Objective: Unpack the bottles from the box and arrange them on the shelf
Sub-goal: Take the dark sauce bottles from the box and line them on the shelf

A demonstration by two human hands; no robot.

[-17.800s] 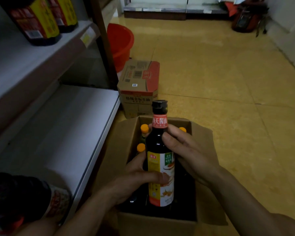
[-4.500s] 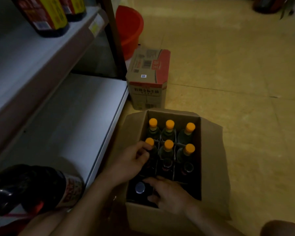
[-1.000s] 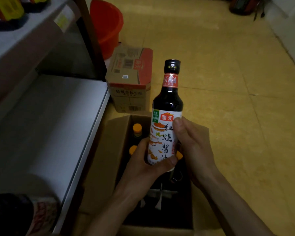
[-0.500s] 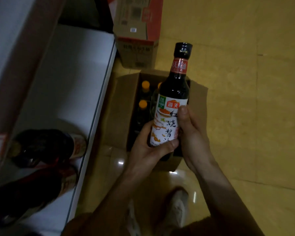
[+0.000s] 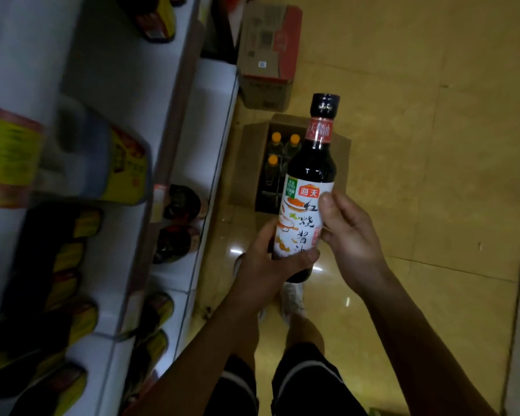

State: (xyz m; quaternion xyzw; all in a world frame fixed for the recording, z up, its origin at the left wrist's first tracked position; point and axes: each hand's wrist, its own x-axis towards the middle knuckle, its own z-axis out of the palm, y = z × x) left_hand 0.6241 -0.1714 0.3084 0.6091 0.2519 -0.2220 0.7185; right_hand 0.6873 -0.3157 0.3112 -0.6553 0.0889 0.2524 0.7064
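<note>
White shelf (image 5: 174, 163) tiers run down my left side, dark bottles with yellow labels standing on them. Below me on the tan floor sits the open cardboard box (image 5: 248, 163), three orange-capped bottles (image 5: 273, 160) showing inside. I hold the soy sauce bottle (image 5: 308, 187) upright above it, my left hand (image 5: 270, 265) wrapped round its base, my right hand (image 5: 348, 235) gripping the label.

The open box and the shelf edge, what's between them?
In the head view, only the open box's folded-out left flap and bare floor lie before the shelf edge.
</note>
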